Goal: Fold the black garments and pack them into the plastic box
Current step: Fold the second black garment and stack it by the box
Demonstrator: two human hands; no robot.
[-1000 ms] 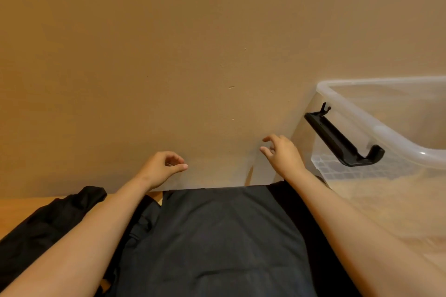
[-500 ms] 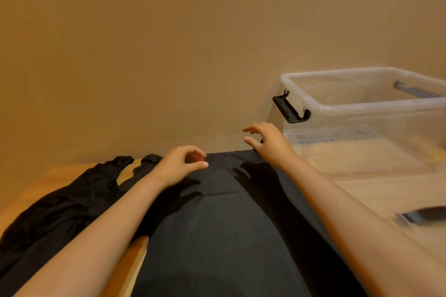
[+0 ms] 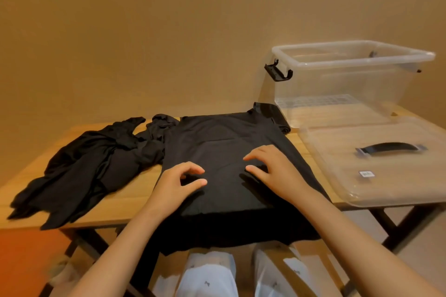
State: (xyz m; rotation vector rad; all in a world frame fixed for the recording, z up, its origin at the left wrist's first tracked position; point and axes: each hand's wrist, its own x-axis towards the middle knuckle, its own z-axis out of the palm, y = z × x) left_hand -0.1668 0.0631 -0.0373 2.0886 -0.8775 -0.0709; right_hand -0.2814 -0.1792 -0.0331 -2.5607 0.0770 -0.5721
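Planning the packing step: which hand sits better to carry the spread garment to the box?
Right, probably. The right hand is over the spread garment on the side nearer the plastic box; the left hand is nearer the crumpled pile.

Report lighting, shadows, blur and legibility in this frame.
Head view: warm, dim amber light; left hand and right hand throw soft shadows on the spread black garment; bottom-left corner smeared; crumpled black pile loses fold detail; lid label too blurred to read.

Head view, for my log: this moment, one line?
shirt spread on table | left hand over it, empty | right hand over it, empty | box empty
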